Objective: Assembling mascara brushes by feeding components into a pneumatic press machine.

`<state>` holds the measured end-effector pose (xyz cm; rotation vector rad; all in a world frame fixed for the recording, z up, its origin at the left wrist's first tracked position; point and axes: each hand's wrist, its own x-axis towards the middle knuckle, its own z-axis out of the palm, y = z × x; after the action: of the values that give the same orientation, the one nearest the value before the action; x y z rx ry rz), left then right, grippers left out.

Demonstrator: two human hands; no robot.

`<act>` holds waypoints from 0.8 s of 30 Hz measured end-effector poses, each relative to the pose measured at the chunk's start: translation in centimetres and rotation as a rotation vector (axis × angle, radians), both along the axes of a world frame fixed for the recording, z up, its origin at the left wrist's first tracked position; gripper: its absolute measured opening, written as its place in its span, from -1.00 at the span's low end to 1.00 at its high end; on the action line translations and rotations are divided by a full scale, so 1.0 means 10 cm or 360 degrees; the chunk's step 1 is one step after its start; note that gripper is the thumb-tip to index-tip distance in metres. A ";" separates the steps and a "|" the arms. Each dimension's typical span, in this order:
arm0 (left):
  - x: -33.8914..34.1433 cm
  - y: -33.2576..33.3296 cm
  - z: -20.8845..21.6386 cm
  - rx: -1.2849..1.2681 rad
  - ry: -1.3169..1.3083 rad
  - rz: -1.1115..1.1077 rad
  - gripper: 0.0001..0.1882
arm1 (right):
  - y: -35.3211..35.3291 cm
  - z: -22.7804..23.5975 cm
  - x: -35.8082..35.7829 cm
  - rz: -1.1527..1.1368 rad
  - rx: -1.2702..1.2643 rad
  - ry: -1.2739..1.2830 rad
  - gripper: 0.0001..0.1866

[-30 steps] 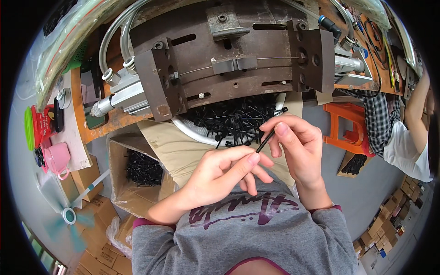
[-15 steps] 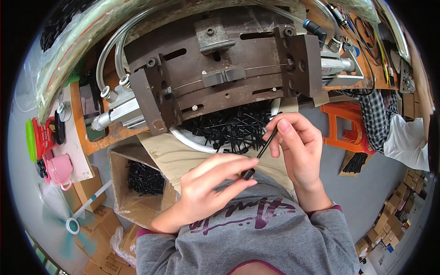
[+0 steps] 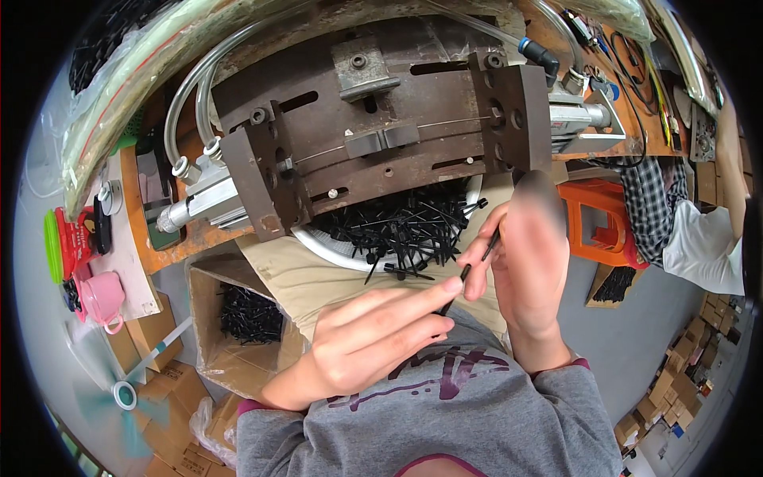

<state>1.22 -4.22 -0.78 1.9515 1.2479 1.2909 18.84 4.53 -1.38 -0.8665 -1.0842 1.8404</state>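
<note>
My left hand (image 3: pixel 377 338) is closed in a loose pinch on a short black rod (image 3: pixel 448 307), which shows between its fingertips. Facing it, my right hand (image 3: pixel 528 270) pinches a thin black rod (image 3: pixel 491 245) between thumb and fingers. The two hands nearly touch; whether the two black pieces are joined, I cannot tell. Beyond the hands, a white basin (image 3: pixel 319 245) on my lap carries a heap of thin black rods with thicker heads (image 3: pixel 397 226). Part of my right hand is blurred.
A brown metal fixture (image 3: pixel 350 179) with a split central block (image 3: pixel 381 141) spans the bench, with air cylinders (image 3: pixel 211 191) at its sides. At left stand a carton of black parts (image 3: pixel 250 314), a pink cup (image 3: pixel 103 294) and a fan (image 3: pixel 125 395). An orange stool (image 3: pixel 592 215) is at right.
The right hand has turned and tipped closer to the left. The round black head that showed at the left fingertips is hidden now, and two dark rod pieces show between the hands.
</note>
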 end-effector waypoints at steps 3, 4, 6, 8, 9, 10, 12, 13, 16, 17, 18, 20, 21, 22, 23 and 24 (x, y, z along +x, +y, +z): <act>0.01 0.00 -0.02 0.0031 0.0029 -0.0044 -0.67 | 0.00 0.02 -0.02 0.0017 0.0024 -0.0030 -0.73; 0.02 -0.01 -0.03 0.0029 0.0031 -0.0049 -0.67 | -0.01 0.01 -0.02 0.0017 0.0019 -0.0008 -0.73; 0.03 -0.01 -0.04 0.0034 0.0033 -0.0055 -0.67 | -0.01 0.00 -0.01 0.0011 0.0006 0.0019 -0.73; 0.03 -0.01 -0.05 0.0047 0.0038 -0.0056 -0.68 | -0.01 0.01 -0.01 0.0001 -0.0008 0.0035 -0.74; 0.03 0.00 -0.05 0.0049 0.0036 -0.0060 -0.68 | -0.01 0.02 -0.01 0.0002 -0.0016 0.0031 -0.74; 0.03 0.01 -0.05 0.0051 0.0035 -0.0063 -0.68 | -0.01 0.03 -0.01 0.0003 -0.0024 0.0029 -0.74; 0.04 0.02 -0.04 0.0058 0.0033 -0.0060 -0.69 | 0.00 0.03 -0.01 0.0019 -0.0033 0.0032 -0.74; 0.04 0.03 -0.03 0.0062 0.0030 -0.0055 -0.69 | 0.00 0.03 -0.02 0.0032 -0.0035 0.0037 -0.74; 0.03 0.01 -0.04 0.0057 0.0010 -0.0032 -0.70 | -0.02 0.02 -0.04 -0.0001 -0.0045 0.0015 -0.74; 0.00 0.01 -0.03 0.0078 0.0029 0.0007 -0.71 | 0.00 0.03 -0.09 0.0009 -0.0022 0.0028 -0.74; -0.01 -0.01 -0.02 0.0069 -0.0003 0.0021 -0.72 | -0.02 0.04 -0.10 -0.0088 0.0063 -0.0058 -0.75; -0.09 -0.04 0.01 0.0098 -0.0113 0.0101 -0.74 | -0.01 0.10 -0.14 -0.0191 0.0244 -0.0134 -0.75; -0.14 -0.05 0.03 0.0112 -0.0182 0.0150 -0.74 | 0.03 0.16 -0.18 -0.0218 0.0389 -0.0123 -0.75; -0.19 -0.08 0.05 0.0118 -0.0205 0.0254 -0.74 | 0.07 0.25 -0.24 -0.0225 0.0517 -0.0127 -0.75; -0.24 -0.12 0.07 0.0130 -0.0238 0.0354 -0.74 | 0.16 0.31 -0.35 -0.0183 0.0755 -0.0093 -0.74; -0.31 -0.15 0.13 0.0160 -0.0191 0.0436 -0.73 | 0.23 0.44 -0.51 -0.0112 0.0857 -0.0042 -0.74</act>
<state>-1.86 -5.74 0.55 1.7846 1.4520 1.6082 13.69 6.85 3.07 -0.5976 -1.4527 1.3770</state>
